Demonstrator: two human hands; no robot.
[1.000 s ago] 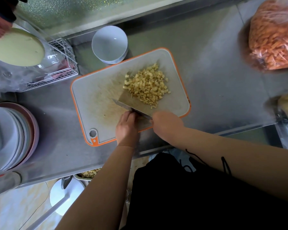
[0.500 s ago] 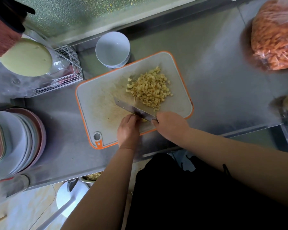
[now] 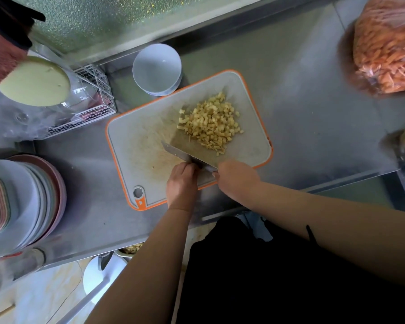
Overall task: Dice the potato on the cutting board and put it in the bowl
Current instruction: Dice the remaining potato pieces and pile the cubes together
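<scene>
A pile of diced potato lies on the right half of the grey, orange-rimmed cutting board. An empty white bowl stands just behind the board. My right hand grips the handle of a cleaver, whose tilted blade rests on the board at the near edge of the pile. My left hand sits beside the handle with bent fingers reaching the blade's spine. Its fingertips are hidden.
The board lies on a steel counter. A stack of plates stands at the left, with a white wire rack and a clear-wrapped dish behind it. A bag of orange shreds is at the far right.
The view has shifted slightly. Both hands, the cleaver and the potato pile keep nearly the same places on the board.
</scene>
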